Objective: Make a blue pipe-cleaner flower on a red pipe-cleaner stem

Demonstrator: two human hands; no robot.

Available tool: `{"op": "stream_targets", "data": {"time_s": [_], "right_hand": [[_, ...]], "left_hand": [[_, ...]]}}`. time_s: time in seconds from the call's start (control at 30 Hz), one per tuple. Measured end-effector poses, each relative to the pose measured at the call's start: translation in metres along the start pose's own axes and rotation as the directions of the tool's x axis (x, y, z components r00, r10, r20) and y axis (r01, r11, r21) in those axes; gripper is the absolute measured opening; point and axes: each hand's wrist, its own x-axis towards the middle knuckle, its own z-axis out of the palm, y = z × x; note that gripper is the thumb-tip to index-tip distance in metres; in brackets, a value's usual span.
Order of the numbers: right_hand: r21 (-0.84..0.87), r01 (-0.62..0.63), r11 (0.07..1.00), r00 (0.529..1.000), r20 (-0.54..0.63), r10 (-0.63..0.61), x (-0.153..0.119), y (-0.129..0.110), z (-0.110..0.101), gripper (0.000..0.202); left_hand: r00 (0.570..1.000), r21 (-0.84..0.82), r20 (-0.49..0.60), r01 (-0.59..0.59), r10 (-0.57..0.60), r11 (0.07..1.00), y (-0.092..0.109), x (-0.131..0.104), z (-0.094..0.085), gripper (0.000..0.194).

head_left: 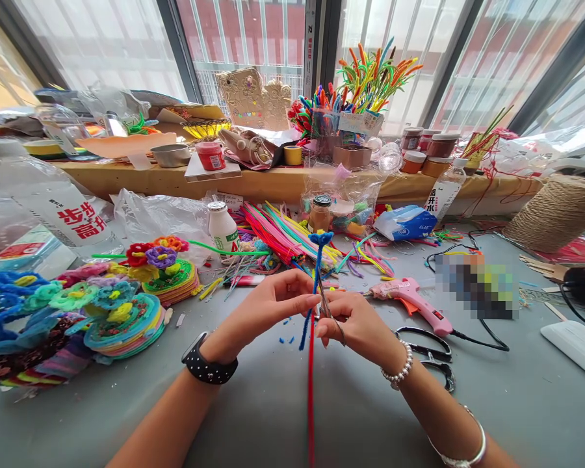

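Note:
Between the thumb and fingers of my left hand [273, 305] is a blue pipe cleaner [316, 273], upright, with a small flower-like shape at its top and a loose end hanging below. My right hand [361, 322] is closed on small metal scissors [340, 330]; their blades point up close beside the blue stem, and I cannot tell whether they touch it. A red pipe cleaner [311, 396] runs from just under the hands to the bottom edge; whether it is held is unclear. Small blue snippets [286, 340] lie on the table behind the hands.
Pipe cleaner flowers on round bases [127, 325] stand at left. Loose pipe cleaners [292, 240] lie behind the hands. To the right are a pink glue gun [414, 302], black-handled scissors [431, 354] and a twine spool [556, 211]. Bottles and jars line the back.

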Motion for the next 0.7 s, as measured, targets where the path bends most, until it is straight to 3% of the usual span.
{"op": "stream_targets", "data": {"time_s": [0.27,0.7], "right_hand": [[-0.001,-0.021,1.000,1.000,0.002,0.021,0.0001,0.0026,0.0015,0.063],[0.162,-0.046,0.986,0.997,-0.052,0.055,-0.0002,0.0009,0.0086,0.057]], "left_hand": [[0.999,-0.033,-0.029,-0.037,0.036,0.999,0.0003,0.0003,0.0004,0.014],[0.995,-0.072,-0.056,-0.086,0.082,0.994,-0.0011,0.0004,-0.0002,0.016]]}}
